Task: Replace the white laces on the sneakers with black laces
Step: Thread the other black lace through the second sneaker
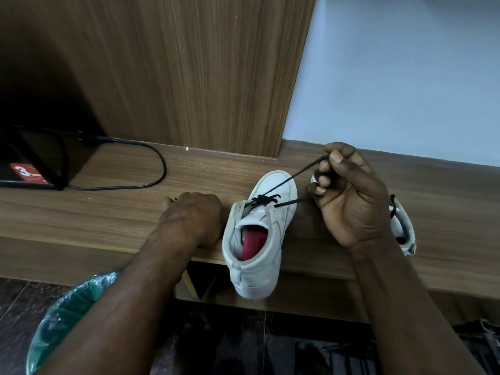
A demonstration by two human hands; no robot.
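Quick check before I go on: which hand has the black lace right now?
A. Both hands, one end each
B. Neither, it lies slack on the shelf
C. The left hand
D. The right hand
D: the right hand pinches the black lace between thumb and fingers, drawn taut from the white sneaker, while the left hand rests on the shelf beside the shoe, off the lace.

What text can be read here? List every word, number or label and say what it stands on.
"3": white numeral on the red sticker on the black device at left.
Small print beside it: too blurred to read.
White sneaker, black lace pinched by the right hand: no text readable.
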